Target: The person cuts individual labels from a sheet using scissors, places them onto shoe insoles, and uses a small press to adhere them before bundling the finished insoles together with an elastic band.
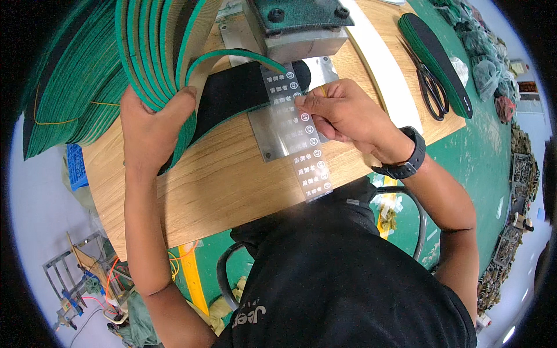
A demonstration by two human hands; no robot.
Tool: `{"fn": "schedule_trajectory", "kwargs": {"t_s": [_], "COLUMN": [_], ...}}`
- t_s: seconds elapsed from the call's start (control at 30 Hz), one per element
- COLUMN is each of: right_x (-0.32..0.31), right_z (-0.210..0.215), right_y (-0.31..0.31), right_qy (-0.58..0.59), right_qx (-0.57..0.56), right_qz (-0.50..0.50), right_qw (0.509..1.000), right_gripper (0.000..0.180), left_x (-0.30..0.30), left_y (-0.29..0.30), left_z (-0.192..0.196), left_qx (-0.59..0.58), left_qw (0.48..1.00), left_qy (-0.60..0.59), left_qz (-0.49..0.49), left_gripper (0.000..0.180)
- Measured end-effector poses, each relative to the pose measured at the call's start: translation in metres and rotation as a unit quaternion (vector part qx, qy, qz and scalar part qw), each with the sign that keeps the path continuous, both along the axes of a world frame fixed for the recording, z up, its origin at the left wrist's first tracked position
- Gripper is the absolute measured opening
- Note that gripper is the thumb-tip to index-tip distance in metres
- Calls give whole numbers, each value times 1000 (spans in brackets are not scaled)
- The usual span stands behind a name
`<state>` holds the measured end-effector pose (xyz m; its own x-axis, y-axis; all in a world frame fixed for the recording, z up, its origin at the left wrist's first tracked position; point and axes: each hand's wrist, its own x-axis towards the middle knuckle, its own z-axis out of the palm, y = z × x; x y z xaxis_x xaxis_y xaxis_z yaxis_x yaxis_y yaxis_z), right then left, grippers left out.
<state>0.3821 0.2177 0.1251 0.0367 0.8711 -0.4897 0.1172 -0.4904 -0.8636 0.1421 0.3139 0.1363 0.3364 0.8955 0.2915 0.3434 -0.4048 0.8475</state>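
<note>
**Ana:** Pinching that clear label strip is the right hand, thumb and forefinger closed on its edge just below the press head. The strip runs from under the head, across the metal plate, and hangs off the near edge of the wooden bench.

**Ben:** And the left hand?

**Ana:** Wrapped around a fanned stack of green-edged insoles, fingers curled over the edges, thumb on the near side. One black insole lies flat, its tip under the head, beneath the strip.

**Ben:** So which step is this, to your eye?

**Ana:** Lining up, I'd judge: one printed mark being set over the insole before pressing. Next calls for keeping the strip flat and square, and fingers out from under that head.

**Ben:** Anything else about?

**Ana:** Black scissors lie far right beside another dark insole, well apart from both hands.
</note>
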Motion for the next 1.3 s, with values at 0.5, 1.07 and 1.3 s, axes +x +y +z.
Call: {"fn": "schedule_trajectory", "kwargs": {"t_s": [0.5,1.07,1.3], "right_x": [0,-1,6], "right_z": [-1,22,-1], "right_y": [-7,-12,5], "right_qy": [29,-75,-19], "right_qx": [34,44,18], "right_qz": [-21,32,6], "right_qw": [999,996,1000], "right_gripper": [29,25,25], "left_x": [27,2,-6], "left_y": [-8,-10,-3], "left_z": [-1,10,2], "left_qx": [96,-10,7], "left_qw": [952,997,1000], "left_qy": [283,77,-11], "left_qz": [-67,4,-4], "left_gripper": [89,26,16]}}
